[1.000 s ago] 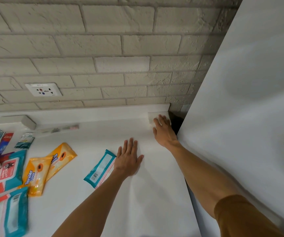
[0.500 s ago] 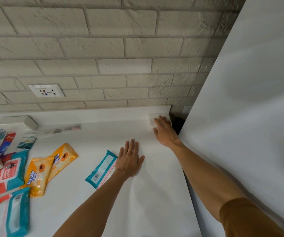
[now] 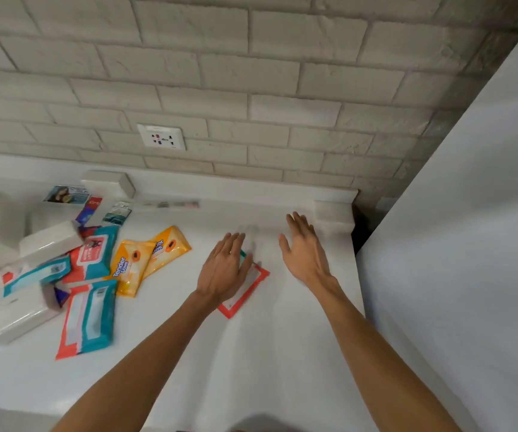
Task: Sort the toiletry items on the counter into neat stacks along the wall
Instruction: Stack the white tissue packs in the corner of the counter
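My left hand (image 3: 225,269) lies flat with straight fingers on a wipes pack (image 3: 246,293) with a red and teal border, at the middle of the white counter (image 3: 251,353). My right hand (image 3: 304,252) is open with spread fingers, holding nothing, just short of a small white box (image 3: 334,213) in the far right corner by the wall. To the left lie two orange Tender Love packs (image 3: 133,266), teal-and-red wipes packs (image 3: 87,319) and white tissue packs (image 3: 48,243) in a loose pile.
A brick wall with a socket (image 3: 161,137) runs along the back. Another white box (image 3: 108,182) and small toothpaste boxes (image 3: 87,207) sit by the wall at left. A tall white panel (image 3: 469,244) bounds the counter on the right.
My right hand has drawn back from the white corner box. My left hand has slid left onto the wipes pack, which now lies turned. The view has shifted left.
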